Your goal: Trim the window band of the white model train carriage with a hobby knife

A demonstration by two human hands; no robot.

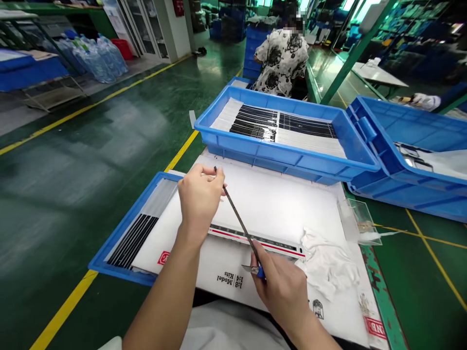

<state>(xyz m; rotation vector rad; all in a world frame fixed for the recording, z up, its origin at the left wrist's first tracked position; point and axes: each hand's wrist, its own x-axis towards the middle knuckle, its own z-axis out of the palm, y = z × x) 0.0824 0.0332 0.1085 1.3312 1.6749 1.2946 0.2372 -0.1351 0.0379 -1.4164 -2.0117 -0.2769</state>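
A thin dark strip [236,214] slants above the white board [270,194], held at both ends. My left hand [202,194] pinches its upper end between closed fingers. Lower right, my right hand [279,277] is closed around its near end and also holds a small knife [260,271] with a blue part, its blade pointing left. Beneath the strip, a long white, red and black printed piece [251,239] lies on the board. A crumpled white cloth [328,265] rests just right of my right hand.
A blue tray [292,158] of dark strips stands behind the board. Another blue tray [95,257] with strips sits at the left, partly under the board. At right are a clear plastic box [367,214] and a large blue crate [430,194]. A person [282,61] sits farther back.
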